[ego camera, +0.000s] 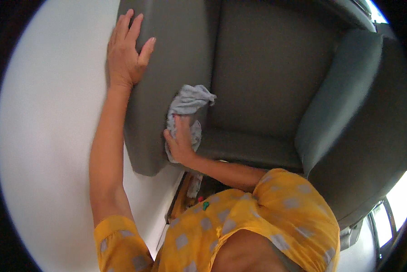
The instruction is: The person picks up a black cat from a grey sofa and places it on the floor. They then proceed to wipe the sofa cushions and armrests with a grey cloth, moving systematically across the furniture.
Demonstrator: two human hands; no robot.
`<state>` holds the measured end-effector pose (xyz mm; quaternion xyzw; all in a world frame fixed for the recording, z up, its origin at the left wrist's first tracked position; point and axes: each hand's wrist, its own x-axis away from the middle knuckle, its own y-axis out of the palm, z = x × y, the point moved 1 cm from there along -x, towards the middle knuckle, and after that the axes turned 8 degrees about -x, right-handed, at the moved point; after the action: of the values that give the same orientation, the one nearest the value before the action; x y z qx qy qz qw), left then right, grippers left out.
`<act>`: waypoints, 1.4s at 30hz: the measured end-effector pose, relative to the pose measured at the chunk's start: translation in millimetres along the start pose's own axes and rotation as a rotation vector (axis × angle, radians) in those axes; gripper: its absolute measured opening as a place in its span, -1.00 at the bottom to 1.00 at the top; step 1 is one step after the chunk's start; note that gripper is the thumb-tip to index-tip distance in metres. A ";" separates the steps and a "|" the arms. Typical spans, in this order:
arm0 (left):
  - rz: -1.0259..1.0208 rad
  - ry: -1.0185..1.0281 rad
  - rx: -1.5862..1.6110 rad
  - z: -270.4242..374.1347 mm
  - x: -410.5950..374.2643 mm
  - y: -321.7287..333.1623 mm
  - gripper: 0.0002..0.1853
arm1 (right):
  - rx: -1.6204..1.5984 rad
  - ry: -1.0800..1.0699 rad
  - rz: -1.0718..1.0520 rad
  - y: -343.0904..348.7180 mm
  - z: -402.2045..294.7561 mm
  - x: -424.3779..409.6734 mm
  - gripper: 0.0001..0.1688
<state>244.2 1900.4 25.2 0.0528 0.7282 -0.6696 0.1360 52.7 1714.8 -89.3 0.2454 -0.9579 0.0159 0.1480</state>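
Observation:
My right hand (183, 141) presses a crumpled light grey cloth (189, 100) against the dark grey upholstered backrest (176, 61) of a sofa, near its lower end in the view. Part of the cloth reaches over the seam toward the seat cushion (268, 74). Farther up on the left, my left hand (128, 51) lies spread at the backrest's top edge, beside the white wall, with no object in it. How firmly the right fingers grip the cloth is hard to see; they rest on it, extended.
The sofa's rounded, shinier panel (343, 102) rises at the right. A white wall (53, 119) runs along the left. Below the sofa's near end, a wooden edge (179, 200) and small items show beside my yellow patterned clothing. Bright window panes (400, 197) stand at the far right.

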 end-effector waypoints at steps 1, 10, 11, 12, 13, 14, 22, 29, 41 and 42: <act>0.013 -0.003 0.003 -1.6 -2.9 -1.5 -0.40 | 0.056 -0.123 -0.014 0.1 -12.9 -16.1 -0.28; -0.107 -0.066 0.012 24.9 54.9 -55.1 -0.40 | 0.081 -0.479 0.127 -83.0 9.5 -161.3 -0.42; -0.120 -0.064 0.029 25.2 69.6 -52.0 -0.40 | 0.186 -0.449 0.168 -103.5 18.9 -174.9 -0.36; -0.130 -0.068 0.038 24.7 79.8 -52.4 -0.40 | 0.372 -0.463 0.185 -124.8 24.9 -191.7 -0.35; -0.137 -0.076 0.035 24.5 80.4 -47.3 -0.40 | 0.545 -0.412 0.152 -147.2 26.8 -220.0 -0.32; -0.147 -0.075 0.049 25.6 84.5 -45.9 -0.40 | 0.712 -0.501 0.165 -169.0 34.5 -238.0 -0.36; -0.213 -0.090 0.045 31.8 76.7 -44.7 -0.38 | 1.205 0.025 0.113 -200.3 53.4 -354.4 -0.40; -0.161 -0.048 0.009 28.7 89.7 -47.4 -0.40 | 1.139 -0.394 0.006 -157.5 100.8 -290.4 -0.50; -0.061 -0.014 0.004 10.8 41.2 -50.7 -0.44 | 0.898 -0.406 -0.687 -190.9 129.6 -0.7 -0.64; -0.054 -0.019 -0.011 10.8 45.5 -50.6 -0.44 | 0.933 -0.480 -0.779 -199.7 130.2 14.3 -0.61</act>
<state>188.8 1880.0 60.9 0.0260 0.7317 -0.6695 0.1253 99.7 1519.1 -218.1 0.6097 -0.6978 0.3201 -0.1972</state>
